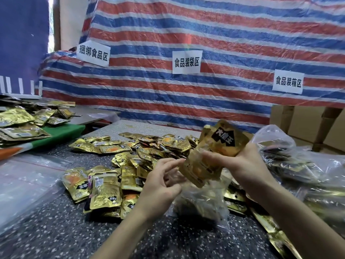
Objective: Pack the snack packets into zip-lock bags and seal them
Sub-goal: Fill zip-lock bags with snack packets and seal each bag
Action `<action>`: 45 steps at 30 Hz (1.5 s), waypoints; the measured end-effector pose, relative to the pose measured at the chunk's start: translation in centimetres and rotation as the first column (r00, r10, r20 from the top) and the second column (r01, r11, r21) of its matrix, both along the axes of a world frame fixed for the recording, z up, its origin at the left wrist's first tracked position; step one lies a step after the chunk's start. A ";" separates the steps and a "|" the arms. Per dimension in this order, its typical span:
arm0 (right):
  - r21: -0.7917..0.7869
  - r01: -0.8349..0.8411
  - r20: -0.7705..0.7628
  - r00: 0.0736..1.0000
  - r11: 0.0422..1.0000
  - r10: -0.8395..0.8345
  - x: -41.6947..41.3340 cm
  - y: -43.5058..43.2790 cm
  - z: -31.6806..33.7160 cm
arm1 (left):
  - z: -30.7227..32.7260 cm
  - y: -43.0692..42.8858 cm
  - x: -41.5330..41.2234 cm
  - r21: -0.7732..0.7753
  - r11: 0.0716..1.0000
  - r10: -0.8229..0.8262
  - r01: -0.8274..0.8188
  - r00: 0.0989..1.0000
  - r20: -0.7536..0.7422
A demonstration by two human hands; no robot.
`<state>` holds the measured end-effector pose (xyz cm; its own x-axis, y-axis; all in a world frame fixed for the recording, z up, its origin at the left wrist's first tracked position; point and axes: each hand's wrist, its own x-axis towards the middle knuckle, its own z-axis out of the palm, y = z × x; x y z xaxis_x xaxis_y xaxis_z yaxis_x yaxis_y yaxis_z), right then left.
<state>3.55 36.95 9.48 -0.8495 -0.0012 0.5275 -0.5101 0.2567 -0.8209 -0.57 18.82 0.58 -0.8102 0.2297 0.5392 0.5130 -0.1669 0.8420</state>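
Snack packets (211, 156) — a fanned gold stack — are being gripped by the right hand (246, 165), just above the zip-lock bag (201, 200) on the tabletop (56, 230). Left hand (162, 182) is curling at the bag mouth; pinching it or not, can't tell. Risk: limp mouth folding, stack snagging and spilling.

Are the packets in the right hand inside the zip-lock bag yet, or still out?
Still out: the right hand grips the packets, raised above the clear bag.

Bare speckled table (56, 236) lies open near-left; loose packets (149, 146) crowd the middle.
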 end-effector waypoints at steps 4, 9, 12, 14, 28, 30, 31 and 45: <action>0.146 -0.121 0.047 0.992 0.982 0.115 0.1 1.0 -0.5 | 0.1 -0.1 0.0 0.053 0.999 -0.002 0.000 0.999 0.049; 0.288 -0.199 0.204 0.968 0.937 0.143 -0.1 1.6 -1.1 | 0.3 0.0 0.3 0.014 1.000 0.026 -0.025 0.999 -0.031; 0.393 -0.156 0.225 0.972 0.906 0.070 -0.6 1.6 -1.0 | 0.4 0.1 0.4 -0.045 0.992 0.115 -0.120 0.987 -0.109; 0.457 -0.102 0.183 0.983 0.884 0.019 -0.6 1.6 -0.8 | 0.5 0.1 0.4 -0.043 0.987 0.151 -0.157 0.981 -0.124; 0.608 -0.196 0.229 0.971 0.770 0.067 -0.3 1.9 -0.8 | 3.3 1.0 1.6 -0.151 0.964 0.216 -0.217 0.976 -0.025; 0.635 -0.141 0.190 0.981 0.760 0.023 -0.3 2.0 -0.5 | 4.0 1.0 1.7 -0.186 0.956 0.224 -0.225 0.974 -0.025; 0.628 -0.119 0.178 0.984 0.769 0.008 -0.2 2.1 -0.2 | 4.4 0.9 1.7 -0.194 0.956 0.221 -0.221 0.975 -0.020; 0.786 -0.266 0.402 0.906 0.558 -0.135 2.2 1.4 1.8 | 7.9 -0.1 2.1 -0.260 0.933 0.298 -0.248 0.939 0.171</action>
<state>5.75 38.32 11.28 -0.9433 -0.3181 -0.0946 -0.2591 0.8841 -0.3888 1.51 18.73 8.46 -0.9459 0.0820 0.3139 0.3235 0.1669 0.9314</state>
